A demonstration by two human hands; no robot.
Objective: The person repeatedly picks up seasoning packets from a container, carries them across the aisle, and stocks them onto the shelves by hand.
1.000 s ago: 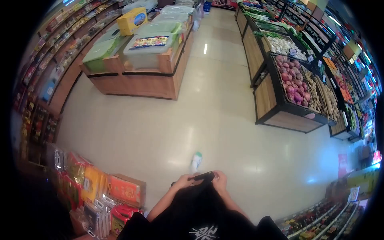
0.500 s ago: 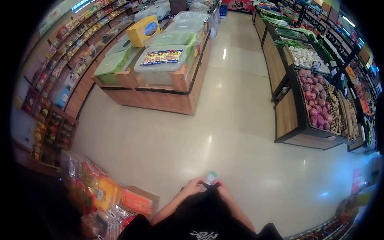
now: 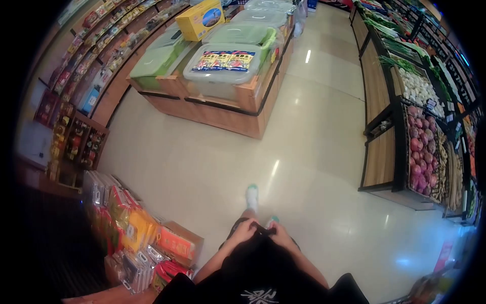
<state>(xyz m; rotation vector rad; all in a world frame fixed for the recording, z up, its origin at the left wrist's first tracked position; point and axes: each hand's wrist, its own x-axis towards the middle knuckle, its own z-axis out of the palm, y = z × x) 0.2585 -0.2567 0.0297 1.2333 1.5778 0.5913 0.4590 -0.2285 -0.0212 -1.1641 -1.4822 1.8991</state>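
My left hand (image 3: 245, 230) is closed on the hem of the black shirt (image 3: 258, 263), at the bottom centre of the head view. Close on its right, my right hand (image 3: 279, 234) pinches the same dark edge, with a small gap between the two hands. The fabric is pulled up between them. Just beyond the hands, a white and green shoe (image 3: 252, 196) stands on the pale floor, and part of the other shoe (image 3: 273, 220) shows behind my right hand.
A wooden display (image 3: 228, 114) with lidded tubs and a yellow box (image 3: 200, 20) stands ahead. Onions (image 3: 421, 152) and other vegetables fill a stand at right. Packaged goods (image 3: 136, 230) are piled at lower left, near wall shelves (image 3: 109, 55).
The view has swung left, so the displays sit further right in it. Both hands remain at the shirt hem. One shoe now shows farther forward, with the leg above it visible.
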